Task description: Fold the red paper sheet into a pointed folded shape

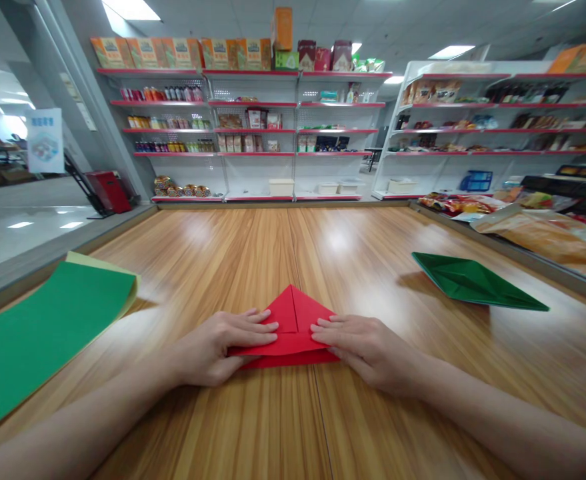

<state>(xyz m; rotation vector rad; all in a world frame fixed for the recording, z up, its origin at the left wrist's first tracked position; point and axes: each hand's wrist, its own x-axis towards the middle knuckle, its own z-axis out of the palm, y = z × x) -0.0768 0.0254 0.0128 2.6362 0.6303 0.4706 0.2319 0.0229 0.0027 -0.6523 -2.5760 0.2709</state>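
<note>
A sheet of red paper (289,320), folded to a triangle with a band along its lower edge, lies on the wooden table with its point away from me. My left hand (227,347) grips its left corner, fingers flat on top and thumb at the lower edge. On the right corner my right hand (363,347) does the same, its thumb partly under the band. A centre crease runs down from the peak between both hands. Off to the right rests a green folded paper boat (477,280), apart from my hands.
Green paper sheets (53,327), with a yellowish one beneath, lie at the table's left. The wooden table (233,247) has a raised rim. Packaged goods (547,233) sit past its right edge. Stocked shelves (253,153) stand behind, and a red hand truck (109,190) at back left.
</note>
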